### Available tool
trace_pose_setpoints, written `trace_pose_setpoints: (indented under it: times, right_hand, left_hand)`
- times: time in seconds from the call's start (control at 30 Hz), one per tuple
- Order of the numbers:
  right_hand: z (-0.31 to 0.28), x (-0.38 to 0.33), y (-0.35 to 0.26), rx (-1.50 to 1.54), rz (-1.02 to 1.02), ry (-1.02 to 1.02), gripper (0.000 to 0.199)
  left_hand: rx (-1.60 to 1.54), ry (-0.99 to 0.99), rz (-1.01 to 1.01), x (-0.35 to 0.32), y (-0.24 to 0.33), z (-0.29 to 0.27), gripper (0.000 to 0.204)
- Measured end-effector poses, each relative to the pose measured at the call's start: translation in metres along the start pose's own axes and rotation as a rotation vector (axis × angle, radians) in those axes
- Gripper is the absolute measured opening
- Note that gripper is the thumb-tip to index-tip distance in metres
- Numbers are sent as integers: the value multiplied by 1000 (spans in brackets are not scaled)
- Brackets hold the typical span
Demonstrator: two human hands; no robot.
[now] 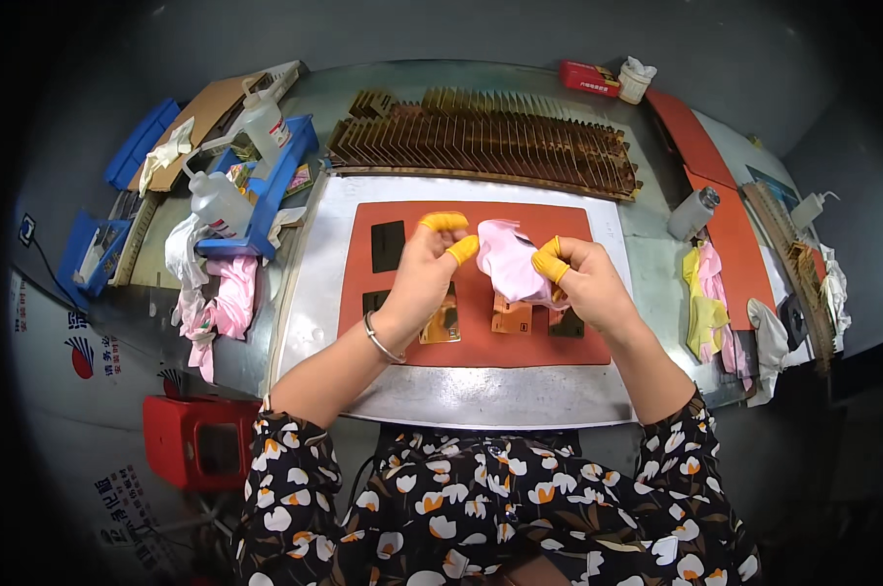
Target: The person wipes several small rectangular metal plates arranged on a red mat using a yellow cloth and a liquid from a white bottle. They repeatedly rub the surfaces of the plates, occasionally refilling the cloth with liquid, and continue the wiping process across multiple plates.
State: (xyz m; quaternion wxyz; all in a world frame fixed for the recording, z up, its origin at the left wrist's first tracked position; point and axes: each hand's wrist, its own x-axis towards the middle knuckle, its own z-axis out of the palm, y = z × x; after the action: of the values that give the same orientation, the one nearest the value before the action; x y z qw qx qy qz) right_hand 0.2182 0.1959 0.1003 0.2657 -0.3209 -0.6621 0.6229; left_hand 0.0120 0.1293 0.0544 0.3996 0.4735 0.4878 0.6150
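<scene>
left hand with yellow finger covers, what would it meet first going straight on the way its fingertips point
The left hand would likely meet the crumpled pink cloth held in the yellow-tipped right hand; depth is unclear, so hand and cloth may be touching.

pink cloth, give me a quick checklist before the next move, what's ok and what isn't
1. Pink cloth gripped by the right hand: ok.
2. Left hand touching the cloth: cannot tell; its thumb tip is right by the edge.
3. Yellow finger covers on both hands: ok.
4. Copper-coloured plate in full view: not ok; the cloth hides its upper part.
5. Dark plate at the mat's upper left uncovered: ok.
6. Red mat lying flat: ok.
</scene>
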Motion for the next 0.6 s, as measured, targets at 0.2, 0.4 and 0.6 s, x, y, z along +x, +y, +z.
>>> trace_pose_setpoints:
  times: [0.2,0.4,0.6]
  right_hand:
    - [6,0,2,146,-14,-67,16]
    - [21,-6,-2,122,-33,-8,17]
    - [9,-18,-1,-204,-176,127,21]
  left_hand:
    - [643,-354,439,-19,28,15,100]
    - [-26,-297,-20,-28,9,24,53]
    - [177,-315,156,-20,11,34,27]
